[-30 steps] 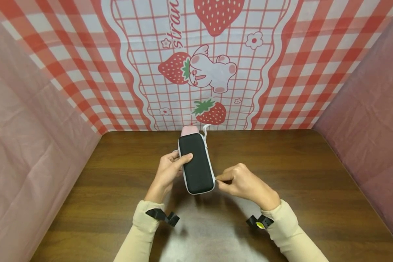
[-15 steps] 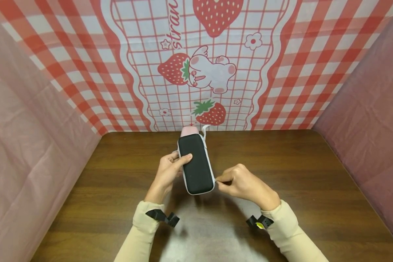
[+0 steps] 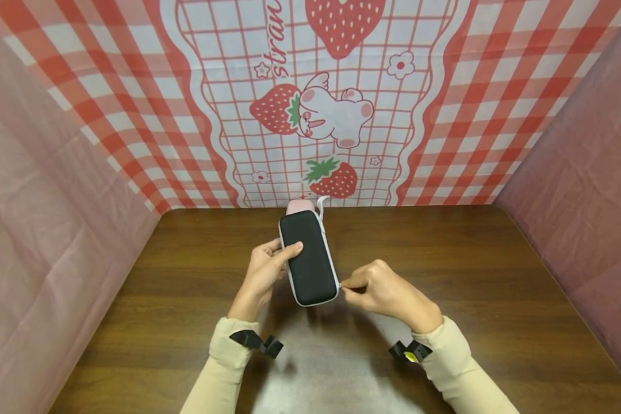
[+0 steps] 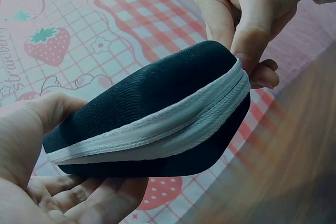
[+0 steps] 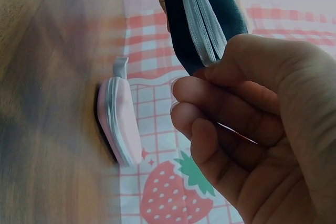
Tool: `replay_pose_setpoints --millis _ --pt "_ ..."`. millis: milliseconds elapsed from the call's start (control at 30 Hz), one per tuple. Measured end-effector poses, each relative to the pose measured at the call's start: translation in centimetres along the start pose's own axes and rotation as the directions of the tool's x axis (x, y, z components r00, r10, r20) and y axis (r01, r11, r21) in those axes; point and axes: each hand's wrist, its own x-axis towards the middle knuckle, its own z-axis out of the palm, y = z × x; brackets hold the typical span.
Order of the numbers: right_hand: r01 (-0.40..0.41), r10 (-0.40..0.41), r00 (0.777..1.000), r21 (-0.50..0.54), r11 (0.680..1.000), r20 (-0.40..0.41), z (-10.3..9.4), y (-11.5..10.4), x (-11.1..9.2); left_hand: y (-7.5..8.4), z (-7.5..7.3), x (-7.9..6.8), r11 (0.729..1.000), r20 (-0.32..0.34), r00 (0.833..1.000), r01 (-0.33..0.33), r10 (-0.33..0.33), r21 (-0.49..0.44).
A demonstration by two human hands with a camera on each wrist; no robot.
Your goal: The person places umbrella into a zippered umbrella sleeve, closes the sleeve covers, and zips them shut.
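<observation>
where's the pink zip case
In the head view, the pink zip case sits on the table near the strawberry-print cloth, partly hidden behind the black zip case; in the right wrist view, it's left of the right hand.

A brown wood-grain table (image 3: 196, 259) fills much of the head view's lower half, a pale sheen (image 3: 321, 368) at bottom centre. On it, at mid-frame, sits a pink case (image 3: 300, 206) (only one end shows there), its pale zip (image 5: 112, 116) visible left of centre in the right wrist view.
</observation>
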Motion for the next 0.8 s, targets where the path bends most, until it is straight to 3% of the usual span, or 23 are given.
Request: replay_pose_setpoints --millis 267,500,800 --pt "-0.008 0.008 1.0 -0.001 1.0 0.012 0.04 -0.07 -0.04 0.13 0.07 -0.1 1.0 0.001 1.0 -0.003 0.003 -0.004" --pt "-0.001 0.001 1.0 -0.003 1.0 0.024 0.2 -0.26 0.06 0.14 -0.05 -0.01 1.0 -0.057 0.998 0.003 -0.002 0.01" --pt "-0.024 0.025 0.999 -0.015 1.0 0.034 0.16 -0.45 -0.03 -0.01 0.05 0.08 1.0 -0.057 0.998 0.001 -0.001 0.005"
